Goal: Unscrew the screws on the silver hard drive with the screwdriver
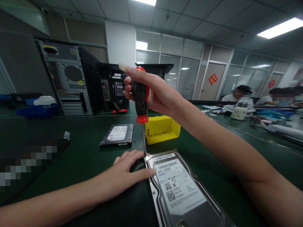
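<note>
A silver hard drive [182, 186] with a white label lies on the green table at the bottom centre. My left hand [132, 168] steadies its upper left corner, the thumb on the label's edge and the other fingers by the drive's side. Upright above that corner stands a black and red screwdriver [141, 97], its handle wrapped by the fingers of my right hand [152, 90]. The screwdriver's tip meets the drive's corner beside my left fingers; the screw there is too small to make out. A second hard drive [118, 135] lies flat farther back.
Behind the silver drive is a yellow bin [163, 130] with small dark pieces inside. Computer cases [68, 75] stand at the back left, a red screwdriver [120, 111] near them. A blue tray [38, 111] is far left. People [241, 94] sit at the far right.
</note>
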`<act>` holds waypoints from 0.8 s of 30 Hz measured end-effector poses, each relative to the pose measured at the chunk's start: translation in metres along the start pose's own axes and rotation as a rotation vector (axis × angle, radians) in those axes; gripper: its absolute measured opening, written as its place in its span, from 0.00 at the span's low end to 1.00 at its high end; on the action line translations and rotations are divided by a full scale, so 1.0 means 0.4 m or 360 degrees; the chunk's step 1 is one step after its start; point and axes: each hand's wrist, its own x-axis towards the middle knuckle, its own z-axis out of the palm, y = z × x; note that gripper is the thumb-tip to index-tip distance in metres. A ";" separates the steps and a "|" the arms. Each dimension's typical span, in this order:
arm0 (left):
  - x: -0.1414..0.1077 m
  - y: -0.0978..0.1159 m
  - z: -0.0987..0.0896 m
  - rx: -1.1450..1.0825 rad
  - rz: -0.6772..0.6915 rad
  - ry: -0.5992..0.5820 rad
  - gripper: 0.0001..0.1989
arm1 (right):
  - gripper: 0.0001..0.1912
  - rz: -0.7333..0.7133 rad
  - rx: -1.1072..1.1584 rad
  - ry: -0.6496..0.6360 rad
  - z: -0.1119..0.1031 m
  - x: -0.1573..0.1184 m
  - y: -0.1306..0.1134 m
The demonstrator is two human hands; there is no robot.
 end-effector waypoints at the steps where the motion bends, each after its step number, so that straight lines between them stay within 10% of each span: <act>1: 0.000 -0.001 0.000 0.0003 0.0001 -0.0001 0.35 | 0.11 -0.0006 0.0018 0.0008 0.001 0.000 0.001; 24: 0.006 -0.023 0.001 -0.0063 -0.0080 -0.0052 0.40 | 0.20 0.0338 -0.0464 -0.0308 -0.051 -0.024 -0.105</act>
